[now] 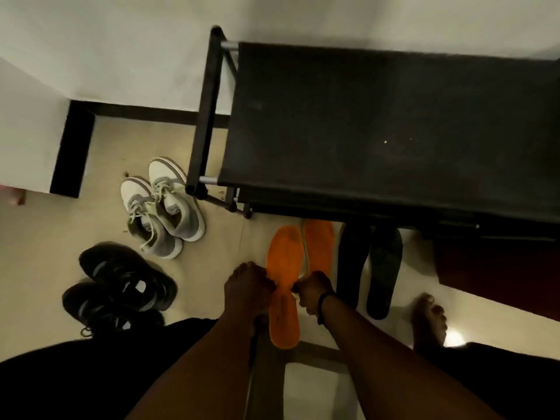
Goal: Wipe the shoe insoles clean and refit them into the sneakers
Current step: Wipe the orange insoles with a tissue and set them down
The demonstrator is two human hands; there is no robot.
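Observation:
An orange insole is held above the floor between both hands. My left hand grips its left edge near the middle, and my right hand pinches the right edge. A second orange insole lies on the floor just behind it. Two black insoles lie side by side to the right. A pair of white and grey sneakers stands to the left by the rack. A pair of black sneakers sits nearer me on the left. No cloth is visible.
A black shoe rack with a fabric top stands against the wall ahead. My bare foot rests on the tiled floor at the right. A dark wooden panel is at the far right. Black skirting marks the wall corner.

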